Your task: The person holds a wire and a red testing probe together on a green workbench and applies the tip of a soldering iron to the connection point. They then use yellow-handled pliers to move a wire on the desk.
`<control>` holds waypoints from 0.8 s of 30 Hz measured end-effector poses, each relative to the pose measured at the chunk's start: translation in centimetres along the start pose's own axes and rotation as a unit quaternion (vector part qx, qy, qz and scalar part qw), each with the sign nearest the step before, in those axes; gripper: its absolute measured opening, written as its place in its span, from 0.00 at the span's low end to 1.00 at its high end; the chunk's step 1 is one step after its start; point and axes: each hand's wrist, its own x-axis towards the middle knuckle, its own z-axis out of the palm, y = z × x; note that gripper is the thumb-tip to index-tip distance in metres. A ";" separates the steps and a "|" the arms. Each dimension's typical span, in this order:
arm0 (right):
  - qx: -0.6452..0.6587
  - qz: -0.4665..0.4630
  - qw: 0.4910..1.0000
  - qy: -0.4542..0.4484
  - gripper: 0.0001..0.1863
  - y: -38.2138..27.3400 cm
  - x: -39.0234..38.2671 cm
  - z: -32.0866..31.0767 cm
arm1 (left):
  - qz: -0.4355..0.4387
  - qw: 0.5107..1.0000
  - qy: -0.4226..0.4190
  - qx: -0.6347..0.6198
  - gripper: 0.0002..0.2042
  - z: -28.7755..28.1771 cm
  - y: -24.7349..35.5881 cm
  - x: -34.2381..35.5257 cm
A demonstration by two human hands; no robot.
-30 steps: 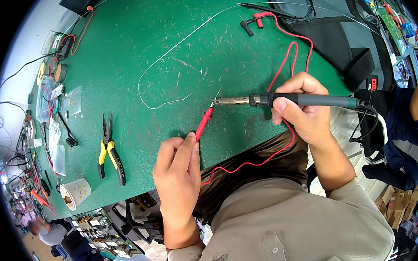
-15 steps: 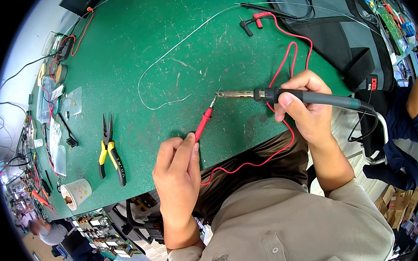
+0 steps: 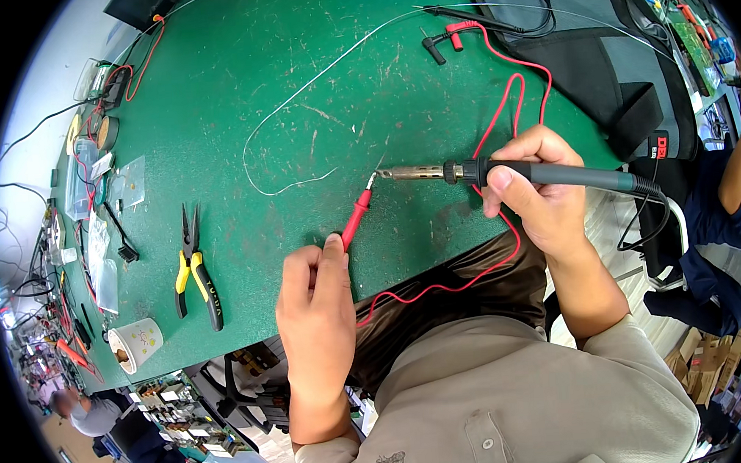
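My left hand [image 3: 316,320] is closed on a red test probe [image 3: 354,220], its metal end angled up and to the right. My right hand [image 3: 538,196] grips a soldering iron [image 3: 571,177] held horizontally; its tip [image 3: 383,173] meets or nearly meets the probe's metal end, too small to tell which. A thin silvery wire [image 3: 270,191] lies in a loose curve beyond them. The probe's red lead [image 3: 520,243] runs beside my right hand. Yellow-and-black pliers [image 3: 196,268] lie open-handled to the left of my left hand.
Green table [image 3: 274,34] holds a paper cup [image 3: 137,344] on its side, wires and small bags [image 3: 101,265] along the left, probe plugs [image 3: 460,35] and a grey-black bag [image 3: 598,65] behind right. Other people [image 3: 729,193] are at far right and lower left [image 3: 85,414].
The red probe and my left hand have shifted slightly, the probe's tip a little leftward. The iron's tip has wavered slightly, staying at the probe's end. Both grips are unchanged.
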 end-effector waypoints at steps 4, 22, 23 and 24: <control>0.002 0.008 1.000 0.004 0.07 -0.3 0.2 0.5 | 0.028 0.999 -0.013 0.033 0.12 -0.1 -0.4 -0.1; -0.010 -0.012 1.000 0.017 0.07 -0.2 1.0 1.2 | 0.003 0.999 0.013 -0.045 0.10 -0.1 -0.6 0.4; -0.009 -0.011 1.000 0.017 0.07 -0.2 1.0 1.2 | -0.001 0.999 0.014 -0.050 0.10 -0.1 -0.6 0.4; -0.012 -0.013 1.000 0.017 0.07 -0.1 0.9 1.2 | -0.001 0.999 0.014 -0.050 0.10 -0.1 -0.6 0.4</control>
